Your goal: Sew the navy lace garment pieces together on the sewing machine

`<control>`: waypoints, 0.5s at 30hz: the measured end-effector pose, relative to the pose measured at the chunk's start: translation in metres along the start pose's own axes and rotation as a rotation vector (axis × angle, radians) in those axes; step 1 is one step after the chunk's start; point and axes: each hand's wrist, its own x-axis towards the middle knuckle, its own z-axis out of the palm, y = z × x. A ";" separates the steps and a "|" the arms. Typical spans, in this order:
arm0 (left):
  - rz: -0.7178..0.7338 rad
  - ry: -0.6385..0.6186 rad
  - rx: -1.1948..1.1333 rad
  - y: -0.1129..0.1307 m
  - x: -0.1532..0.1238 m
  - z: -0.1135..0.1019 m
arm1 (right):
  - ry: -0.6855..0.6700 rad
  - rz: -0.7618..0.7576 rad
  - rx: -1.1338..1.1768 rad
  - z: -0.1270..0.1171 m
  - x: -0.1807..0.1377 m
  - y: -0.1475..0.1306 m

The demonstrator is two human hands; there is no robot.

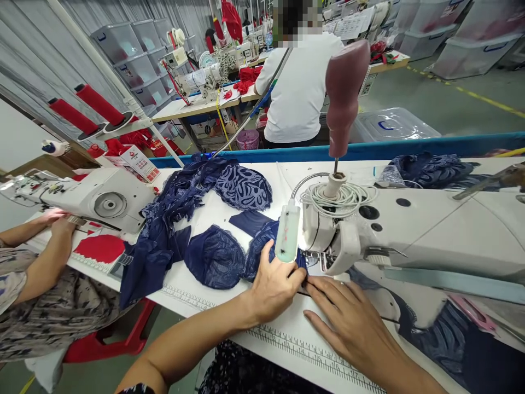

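Left hand (273,287): fingers curled, grasping the navy cloth (259,247) beside the presser foot (327,261).
Right hand (348,312): your fingers are outstretched and released, palm down, fingertips near the presser foot.
Cloth position: centre of the frame, partly hidden by your left hand and the lamp (288,232).
Sewing machine (443,232): right side of the frame.
Patterned cup (244,187): flat on the table (209,205), above centre, just beside a navy pile (174,208).
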 end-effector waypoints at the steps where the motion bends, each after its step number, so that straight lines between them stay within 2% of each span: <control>1: 0.000 -0.003 0.007 0.002 0.000 0.000 | 0.005 0.003 0.007 0.001 0.000 0.000; 7: 0.027 -0.025 0.059 0.003 0.001 0.005 | 0.063 0.062 0.049 0.004 -0.002 0.000; 15: 0.132 0.003 0.189 0.000 0.012 0.016 | -0.047 0.028 -0.041 0.007 0.003 0.010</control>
